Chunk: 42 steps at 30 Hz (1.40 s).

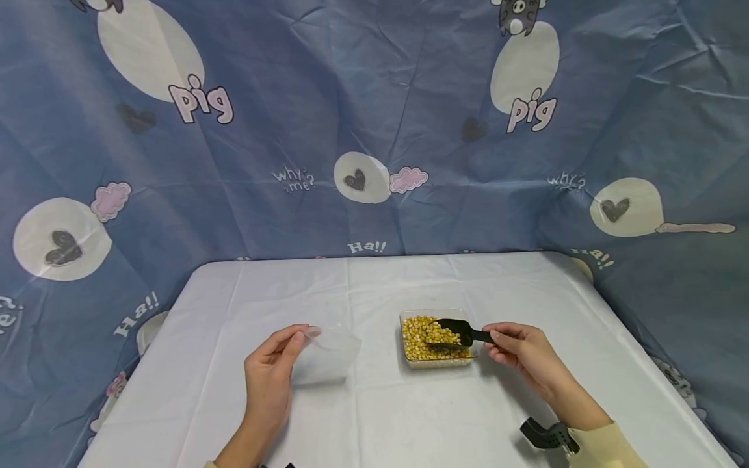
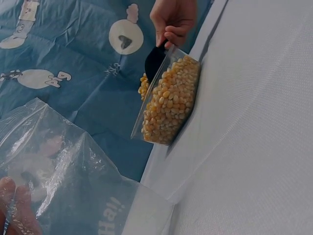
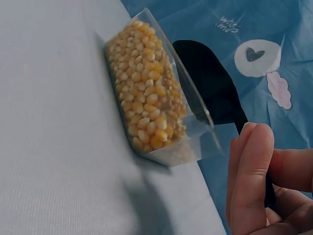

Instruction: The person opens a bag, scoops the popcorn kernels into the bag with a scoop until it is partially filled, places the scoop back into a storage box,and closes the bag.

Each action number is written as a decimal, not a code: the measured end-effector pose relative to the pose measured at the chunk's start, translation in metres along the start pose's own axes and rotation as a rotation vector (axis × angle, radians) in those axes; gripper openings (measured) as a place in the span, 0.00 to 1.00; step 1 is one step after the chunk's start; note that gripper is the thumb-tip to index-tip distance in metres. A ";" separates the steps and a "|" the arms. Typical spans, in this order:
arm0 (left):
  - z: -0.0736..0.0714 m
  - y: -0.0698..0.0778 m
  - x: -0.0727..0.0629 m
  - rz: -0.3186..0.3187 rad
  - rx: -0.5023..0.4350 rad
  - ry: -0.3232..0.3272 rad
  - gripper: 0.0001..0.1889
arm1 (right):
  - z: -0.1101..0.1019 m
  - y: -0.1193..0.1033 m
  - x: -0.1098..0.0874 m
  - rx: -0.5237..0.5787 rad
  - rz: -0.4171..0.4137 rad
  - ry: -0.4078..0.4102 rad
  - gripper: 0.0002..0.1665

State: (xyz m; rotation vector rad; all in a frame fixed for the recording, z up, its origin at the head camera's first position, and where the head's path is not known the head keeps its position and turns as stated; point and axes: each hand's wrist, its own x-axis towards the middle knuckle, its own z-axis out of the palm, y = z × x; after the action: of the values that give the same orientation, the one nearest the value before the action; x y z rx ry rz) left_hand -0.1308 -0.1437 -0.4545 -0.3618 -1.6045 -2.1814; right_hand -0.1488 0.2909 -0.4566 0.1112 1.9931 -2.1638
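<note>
A black scoop (image 1: 463, 330) loaded with corn kernels (image 1: 443, 334) is at the top of a clear plastic box (image 1: 440, 364) of yellow kernels. My right hand (image 1: 521, 351) pinches its handle between thumb and fingers, just right of the box. In the right wrist view the scoop (image 3: 208, 81) rises above the box rim. To the left, my left hand (image 1: 274, 370) pinches a clear plastic bag (image 1: 330, 354) by its upper edge. The bag (image 2: 73, 166) hangs over the table and looks empty. The left wrist view shows the kernels (image 2: 172, 100) through the box wall.
A white cloth covers the table (image 1: 398, 422). Behind it hangs a blue printed curtain (image 1: 281, 130). A black wrist-mounted device (image 1: 549, 434) sits by the right sleeve (image 1: 605, 448).
</note>
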 end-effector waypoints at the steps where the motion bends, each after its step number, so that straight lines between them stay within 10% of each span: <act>1: 0.000 0.000 0.000 0.002 -0.001 -0.001 0.10 | 0.000 -0.001 -0.001 0.003 -0.004 0.002 0.25; 42: -0.001 0.007 -0.002 -0.040 0.017 -0.074 0.10 | 0.068 -0.047 -0.007 0.062 -0.078 -0.159 0.21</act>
State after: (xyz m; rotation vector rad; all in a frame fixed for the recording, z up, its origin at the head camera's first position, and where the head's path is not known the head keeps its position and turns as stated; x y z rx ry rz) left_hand -0.1257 -0.1458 -0.4495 -0.4136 -1.6822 -2.2063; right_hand -0.1457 0.2272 -0.4031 -0.1275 1.8723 -2.2063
